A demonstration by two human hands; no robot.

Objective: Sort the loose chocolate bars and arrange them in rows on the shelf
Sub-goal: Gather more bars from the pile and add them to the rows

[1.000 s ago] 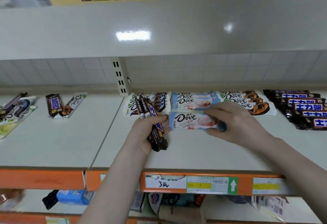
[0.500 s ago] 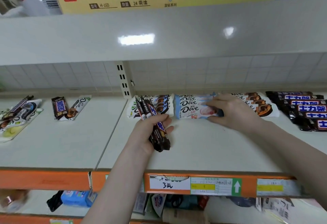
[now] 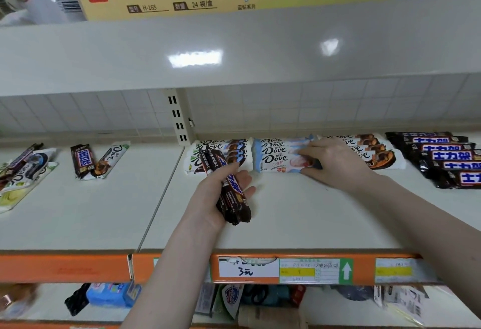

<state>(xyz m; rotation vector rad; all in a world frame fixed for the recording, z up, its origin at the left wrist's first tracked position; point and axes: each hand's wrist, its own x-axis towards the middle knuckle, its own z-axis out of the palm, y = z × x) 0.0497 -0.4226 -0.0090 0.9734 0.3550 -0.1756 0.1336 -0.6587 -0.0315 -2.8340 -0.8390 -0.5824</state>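
Head view: the right hand [image 3: 335,162] rests on the front bar of the blue row [image 3: 281,155] at the far middle of the shelf [image 3: 299,224], fingers laid along the wrapper and thumb tucked at its near edge, so it pinches the bar lightly while seating it; the left hand [image 3: 223,190] is curled round a bunch of dark bars [image 3: 229,188], their far ends standing over the green-and-white row [image 3: 221,150] to the left of the blue one; right of the blue row lies a brown-and-white row [image 3: 369,151], then a dark row [image 3: 442,157] at the far right; loose bars [image 3: 96,159] lie unsorted on the left section. To finish this step well, I judge the bar should be slid flush with its row, overlapping evenly, edges square to the neighbours, before the fingers lift straight off; the dark bunch then likely belongs with the dark row on the right, and should be kept clear of the green row meanwhile.
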